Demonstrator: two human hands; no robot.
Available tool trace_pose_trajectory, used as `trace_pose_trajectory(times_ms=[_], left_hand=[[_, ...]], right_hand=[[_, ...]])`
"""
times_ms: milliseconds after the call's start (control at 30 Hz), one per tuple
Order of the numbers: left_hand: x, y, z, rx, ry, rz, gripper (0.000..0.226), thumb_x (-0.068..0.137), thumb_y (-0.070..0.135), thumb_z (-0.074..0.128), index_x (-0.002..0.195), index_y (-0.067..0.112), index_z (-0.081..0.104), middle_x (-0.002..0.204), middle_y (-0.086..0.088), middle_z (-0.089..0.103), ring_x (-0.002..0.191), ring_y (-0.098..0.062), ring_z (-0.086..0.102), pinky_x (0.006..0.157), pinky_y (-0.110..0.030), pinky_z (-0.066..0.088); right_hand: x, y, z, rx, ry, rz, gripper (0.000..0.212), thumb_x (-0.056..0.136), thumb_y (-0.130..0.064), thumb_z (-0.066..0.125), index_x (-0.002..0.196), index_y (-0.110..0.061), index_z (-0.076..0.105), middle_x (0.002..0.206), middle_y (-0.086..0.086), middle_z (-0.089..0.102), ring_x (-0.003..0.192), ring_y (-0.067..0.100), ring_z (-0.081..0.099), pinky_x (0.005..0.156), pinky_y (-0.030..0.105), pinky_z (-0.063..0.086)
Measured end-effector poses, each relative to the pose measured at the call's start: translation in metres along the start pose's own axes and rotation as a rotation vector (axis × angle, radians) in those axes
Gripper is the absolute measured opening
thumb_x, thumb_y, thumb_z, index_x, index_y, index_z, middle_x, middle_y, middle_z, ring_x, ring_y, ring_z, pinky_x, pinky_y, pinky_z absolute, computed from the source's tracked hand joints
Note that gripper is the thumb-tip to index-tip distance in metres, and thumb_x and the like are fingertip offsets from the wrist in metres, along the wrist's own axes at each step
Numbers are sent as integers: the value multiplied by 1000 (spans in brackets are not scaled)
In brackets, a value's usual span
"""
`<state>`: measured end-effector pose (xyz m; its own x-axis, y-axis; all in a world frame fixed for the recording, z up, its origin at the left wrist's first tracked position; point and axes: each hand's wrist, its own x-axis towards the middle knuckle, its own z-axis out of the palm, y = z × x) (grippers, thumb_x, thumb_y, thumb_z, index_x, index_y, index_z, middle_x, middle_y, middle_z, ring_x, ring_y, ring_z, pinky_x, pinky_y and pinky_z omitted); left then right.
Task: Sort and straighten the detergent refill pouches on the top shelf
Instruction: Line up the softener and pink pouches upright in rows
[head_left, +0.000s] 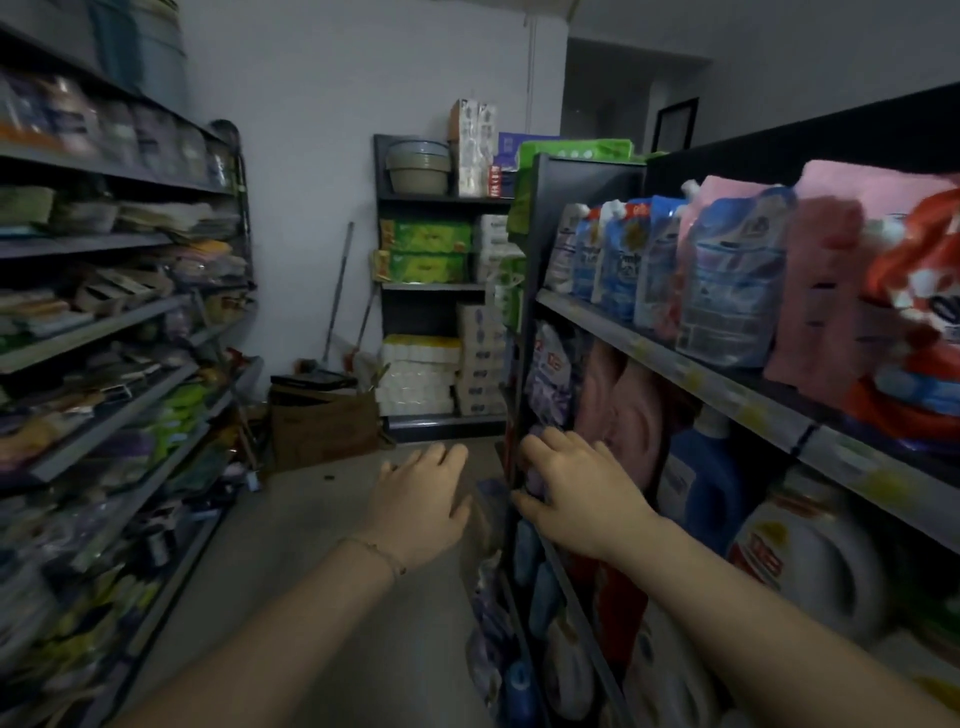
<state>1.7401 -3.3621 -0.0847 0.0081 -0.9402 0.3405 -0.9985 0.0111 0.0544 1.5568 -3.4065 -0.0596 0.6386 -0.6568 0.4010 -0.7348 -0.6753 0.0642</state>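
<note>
Judging from the top shelf (675, 358), the sorting seems hardly begun: the glossy, soft refill pouches (727, 280) stand there in a crooked row, blue, pink and one crumpled red (this part is blurred). My left hand (421, 499) hangs loose and empty over the aisle floor (322, 519); my right hand (576, 493) lies with spread fingers (550, 441) against the metal shelf frame (537, 234) lower down, holding nothing.
</note>
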Motion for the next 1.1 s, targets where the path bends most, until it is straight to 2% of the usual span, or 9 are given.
trace_pose_trajectory(times_ms=[133, 300, 600, 833, 1100], left_hand=[[46, -26, 11, 22, -15, -52, 33, 97, 39, 44, 126, 26, 39, 126, 5, 46, 117, -16, 45, 94, -39, 38], [93, -74, 24, 92, -21, -84, 31, 97, 41, 42, 124, 27, 40, 123, 5, 47, 113, -16, 46, 89, -37, 35], [213, -171, 47, 122, -5, -25, 28, 97, 41, 41, 122, 28, 38, 118, 5, 47, 110, -17, 46, 89, -38, 36], [343, -241, 71, 83, 4, 132, 30, 97, 40, 41, 124, 30, 38, 120, 7, 47, 114, -14, 46, 98, -41, 37], [476, -253, 116, 18, 27, 306, 29, 95, 41, 43, 121, 28, 39, 115, 6, 47, 111, -17, 47, 93, -40, 39]], right_hand=[[56, 27, 29, 39, 8, -31, 36, 91, -48, 51, 115, -22, 44, 112, -3, 45, 110, 22, 45, 84, 37, 34], [125, 50, 58, 75, -1, -33, 39, 91, -49, 50, 120, -23, 44, 115, -3, 45, 111, 21, 45, 85, 35, 35], [267, 68, 109, 44, 35, -40, 36, 90, -48, 51, 115, -22, 47, 112, -1, 47, 109, 22, 47, 85, 37, 38], [387, 96, 146, -19, 84, 51, 33, 91, -49, 50, 111, -23, 46, 109, -2, 47, 106, 23, 47, 80, 35, 36], [458, 168, 166, -102, 48, 222, 30, 93, -49, 48, 110, -24, 44, 109, -2, 47, 106, 22, 46, 81, 35, 35]])
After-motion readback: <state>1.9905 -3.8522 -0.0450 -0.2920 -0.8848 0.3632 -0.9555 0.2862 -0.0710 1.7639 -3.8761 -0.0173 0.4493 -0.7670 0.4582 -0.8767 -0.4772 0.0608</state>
